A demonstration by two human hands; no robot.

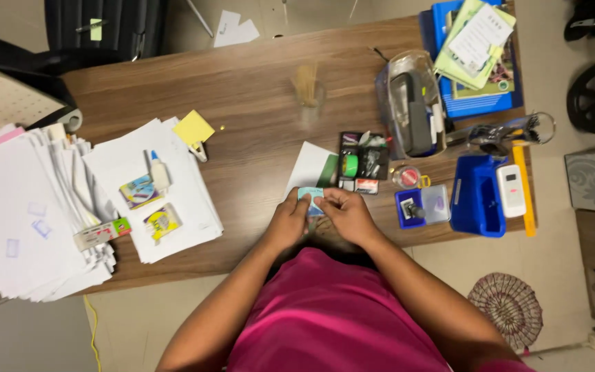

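- A small light-blue card (310, 201) is held at the near edge of the table (256, 89), pinched from both sides, just in front of the black organiser tray (363, 162).
- The left hand (289, 222) is closed on the card's left side, fingers curled round it; the right hand (348, 213) is closed on its right side, fingertips on its top edge.
- Whether the card is being folded, peeled or opened cannot be told; it appears whole and still in hand, so the work on it is judged to be at an early or middle point, with nothing yet set down.
- Just left of the tray a white and green sheet (313, 167) lies flat, partly under the hands.
- Right of the tray a small round container with a red lid (408, 177), a blue stamp pad (421, 207) and a blue bin (476, 196) are seen.
- Well to the left of the tray, a glue bottle (158, 169) and two small packets (151, 207) rest on loose white sheets (187, 200), beside a larger paper stack (22, 220); a yellow sticky pad (193, 128) lies at their far edge.
- Beyond the tray, a clear tub (411, 103) with a stapler and a blue folder (473, 100) under booklets are set.
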